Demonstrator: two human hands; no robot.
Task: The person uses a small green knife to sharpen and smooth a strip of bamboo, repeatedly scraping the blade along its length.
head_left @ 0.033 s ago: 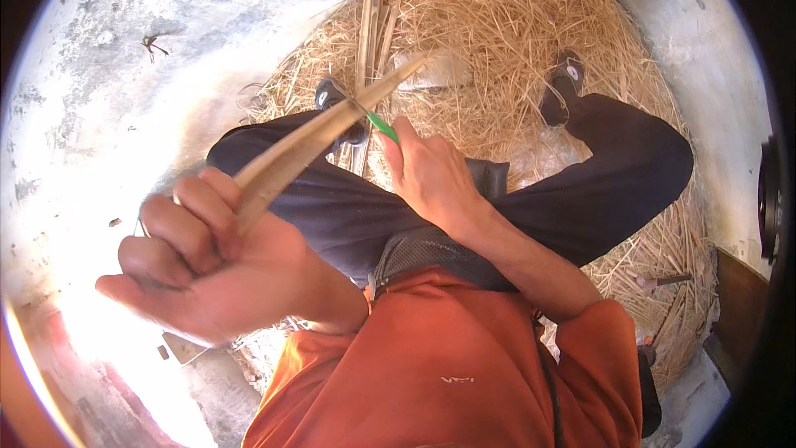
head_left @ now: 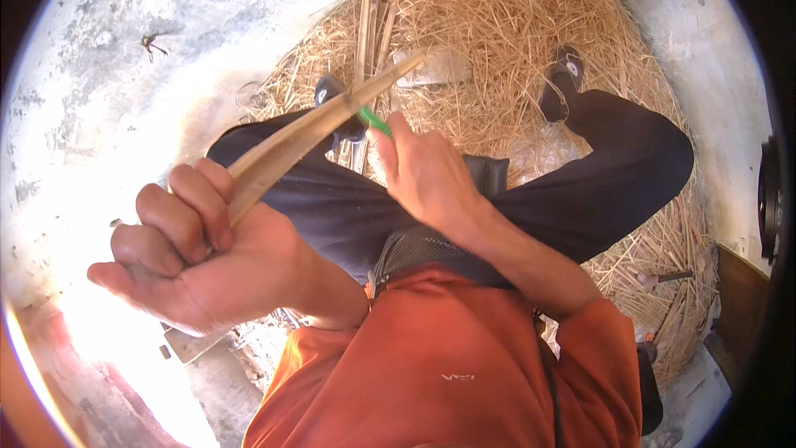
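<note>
My left hand (head_left: 203, 249) is closed round the lower end of a long, tan split bamboo strip (head_left: 303, 137), which slants up to the right and tapers to a point. Closed on the green handle of a knife (head_left: 375, 121) is my right hand (head_left: 431, 174), beside the strip's right side. Where the knife meets the strip, its blade is mostly hidden. The strip is held up in the air, above my left leg (head_left: 323, 207).
Fine, straw-like shavings (head_left: 514, 8) cover the ground ahead. Several long strips (head_left: 367, 25) lie beyond my left foot. A pale wall or slab (head_left: 99, 41) stands at the left. A hammer-like tool (head_left: 663, 278) rests on the shavings at the right.
The knife and my right hand have shifted slightly to the left along the strip. My left hand has moved a little left and up, still gripping the strip.
</note>
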